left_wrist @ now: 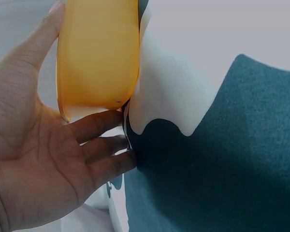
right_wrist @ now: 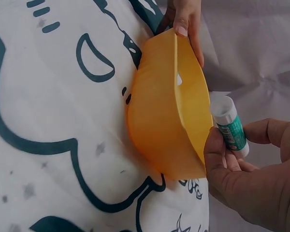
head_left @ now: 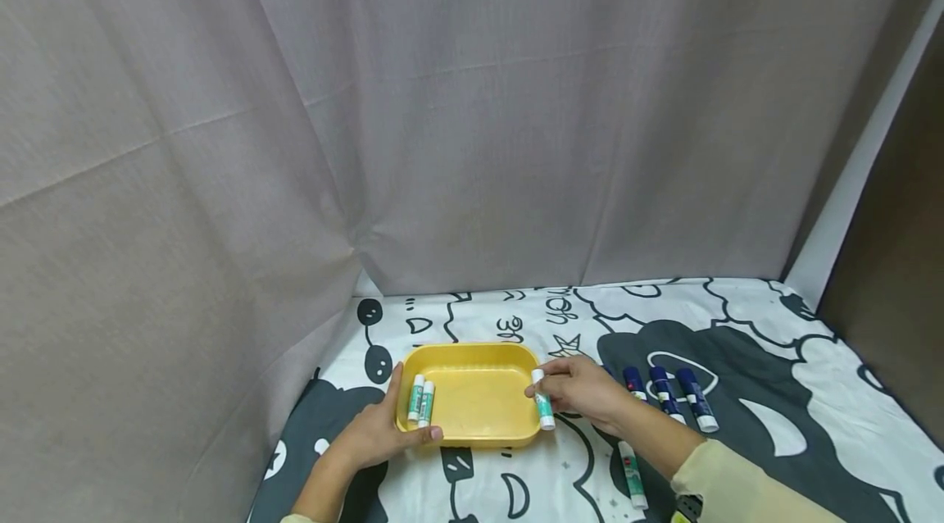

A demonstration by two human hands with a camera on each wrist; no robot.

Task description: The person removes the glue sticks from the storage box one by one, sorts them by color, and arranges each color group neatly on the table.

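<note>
Your right hand (head_left: 590, 392) pinches a green-and-white glue stick (head_left: 542, 404) between thumb and fingertips, with the white cap showing past your grip. You have this stick at the right end of the yellow tray (head_left: 475, 396), tilted, beside the rim; you cannot tell from the views whether it touches the plastic.

Your left hand (head_left: 376, 429) grips the tray at its near left corner. Your thumb lies along the near rim, while your index finger stretches along the left wall; in the left wrist view the other fingers are bent slightly and sit a little apart from one another, below the tray's edge.

Inside the tray, at the left end, you have a first green-labelled stick (head_left: 416, 398) and a second green-labelled stick (head_left: 426, 403) lying side by side, close to your left hand. The tray rests on a printed sheet (head_left: 833, 392), white with dark grey shapes.

To the right, beyond your forearm, three dark blue tubes (head_left: 697, 400) lie in a loose row, partly covered at the left by your arm. Nearer to you, a loose green-and-white tube (head_left: 633, 475) lies on the sheet, just beside your pale yellow sleeve (head_left: 745, 490). On the far side, a grey curtain (head_left: 472, 162) hangs behind everything.
</note>
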